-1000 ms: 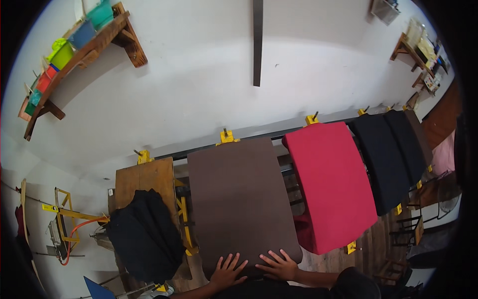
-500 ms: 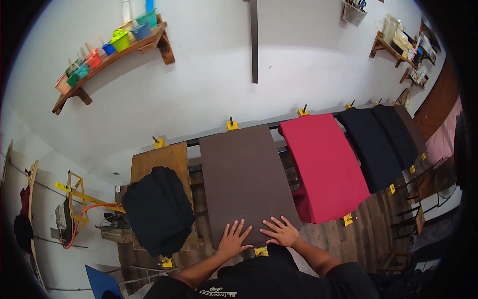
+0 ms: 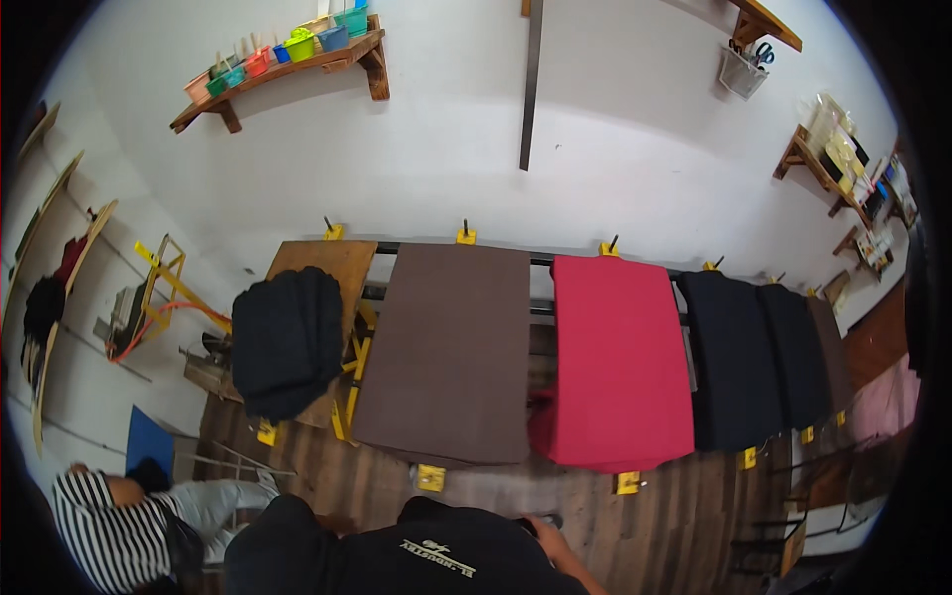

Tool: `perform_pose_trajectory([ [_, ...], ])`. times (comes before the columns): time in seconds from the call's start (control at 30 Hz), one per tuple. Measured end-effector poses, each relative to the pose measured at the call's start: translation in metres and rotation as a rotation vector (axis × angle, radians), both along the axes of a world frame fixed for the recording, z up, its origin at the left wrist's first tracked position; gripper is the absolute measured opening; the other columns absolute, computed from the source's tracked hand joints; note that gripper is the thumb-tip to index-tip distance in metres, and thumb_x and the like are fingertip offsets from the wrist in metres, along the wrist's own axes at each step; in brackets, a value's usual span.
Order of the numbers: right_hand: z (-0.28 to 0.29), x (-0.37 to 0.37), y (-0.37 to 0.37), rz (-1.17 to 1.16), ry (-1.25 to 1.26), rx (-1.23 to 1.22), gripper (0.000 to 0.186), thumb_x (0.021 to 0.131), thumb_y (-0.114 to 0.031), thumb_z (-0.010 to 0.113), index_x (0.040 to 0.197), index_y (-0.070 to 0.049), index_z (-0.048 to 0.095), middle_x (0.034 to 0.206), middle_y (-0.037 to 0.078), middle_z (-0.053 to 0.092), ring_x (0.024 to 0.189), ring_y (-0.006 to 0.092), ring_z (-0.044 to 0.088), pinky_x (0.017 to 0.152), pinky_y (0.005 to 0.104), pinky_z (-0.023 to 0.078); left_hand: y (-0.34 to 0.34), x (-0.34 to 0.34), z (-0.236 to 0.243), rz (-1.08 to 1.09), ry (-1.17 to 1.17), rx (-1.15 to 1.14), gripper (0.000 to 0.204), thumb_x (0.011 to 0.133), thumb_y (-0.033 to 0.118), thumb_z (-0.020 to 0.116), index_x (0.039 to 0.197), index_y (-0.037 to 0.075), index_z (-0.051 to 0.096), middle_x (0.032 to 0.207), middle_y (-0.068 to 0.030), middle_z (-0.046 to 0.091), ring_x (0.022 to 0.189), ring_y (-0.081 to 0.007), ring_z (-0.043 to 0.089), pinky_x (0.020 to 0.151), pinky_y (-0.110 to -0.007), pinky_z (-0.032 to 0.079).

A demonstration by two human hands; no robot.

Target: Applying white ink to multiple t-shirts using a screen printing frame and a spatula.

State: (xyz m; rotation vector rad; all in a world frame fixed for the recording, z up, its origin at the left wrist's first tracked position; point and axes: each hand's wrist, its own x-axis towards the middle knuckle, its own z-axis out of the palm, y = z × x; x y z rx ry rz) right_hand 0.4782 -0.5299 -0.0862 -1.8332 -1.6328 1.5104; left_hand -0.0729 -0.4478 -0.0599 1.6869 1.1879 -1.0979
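Note:
My right hand [image 3: 543, 531] is low at my waist, partly hidden by my black shirt [image 3: 436, 550]; its fingers do not show clearly. A dark thing shows beside it, too small to name. Of my left arm only a black sleeve [image 3: 278, 540] and a bit of skin show; the hand is hidden behind the shirt. Ahead of me, dark brown fabric [image 3: 451, 357] lies smooth over a flat board, with neither hand touching it. To its right, red fabric [image 3: 620, 362] covers another board. A loose pile of black fabric [image 3: 288, 342] rests on a wooden board [image 3: 357, 268] to the left.
Black-covered boards [image 3: 734, 362] continue rightward along the rail. Yellow brackets [image 3: 430, 478] stick out at the board ends. A person in a striped top [image 3: 114, 531] sits at lower left, near a yellow-framed device [image 3: 159, 288]. A wall shelf [image 3: 288, 74] holds colourful tubs.
Both hands have left the brown fabric and dropped back to my body. The view has shifted, and the person in stripes has come into it at lower left.

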Motion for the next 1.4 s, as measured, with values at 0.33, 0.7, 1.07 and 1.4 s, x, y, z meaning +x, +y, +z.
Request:
perform_pose_trajectory([
  [0.33, -0.048, 0.310, -0.323, -0.987, -0.130, -0.517, 0.053, 0.101, -0.050, 0.053, 0.111, 0.000, 0.068, 0.097, 0.017, 0.071, 0.089, 0.0284, 0.069, 0.080, 0.0382, 0.054, -0.012, 0.301, -0.071, 0.790, -0.187, 0.060, 0.079, 0.099, 0.071, 0.031, 0.134, 0.008, 0.062, 0.124, -0.0198, 0.064, 0.108, -0.0326, 0.061, 0.096, -0.045, 0.046],
  [0.7, -0.038, 0.489, -0.316, -1.498, 0.102, -0.412, 0.048, 0.103, -0.048, 0.053, 0.092, -0.003, 0.068, 0.075, 0.005, 0.062, 0.063, 0.0153, 0.058, 0.059, 0.0313, 0.049, 0.016, 0.689, 0.003, 1.875, -0.711, -0.114, 0.081, 0.086, 0.087, 0.034, 0.125, 0.021, 0.059, 0.120, -0.0029, 0.064, 0.109, -0.0207, 0.059, 0.089, -0.043, 0.046],
  [1.07, -0.023, 0.591, -0.365, -1.151, -0.091, -0.269, 0.046, 0.104, -0.046, 0.052, 0.094, -0.004, 0.068, 0.076, 0.005, 0.065, 0.063, 0.0144, 0.060, 0.057, 0.0317, 0.048, 0.018, 0.698, -0.010, 2.189, -0.628, 0.257, 0.053, 0.073, 0.073, 0.055, 0.097, 0.026, 0.061, 0.094, 0.0021, 0.063, 0.082, -0.0198, 0.057, 0.064, -0.041, 0.039],
  [1.4, -0.033, 0.802, -0.516, -1.293, -0.099, -0.457, 0.044, 0.106, -0.043, 0.050, 0.088, -0.006, 0.065, 0.074, 0.005, 0.064, 0.061, 0.0148, 0.059, 0.055, 0.0346, 0.048, 0.007, 0.748, -0.055, 2.085, -0.498, 1.443, 0.063, 0.098, 0.058, 0.046, 0.134, 0.007, 0.054, 0.131, -0.0135, 0.061, 0.113, -0.0323, 0.062, 0.096, -0.049, 0.048],
])
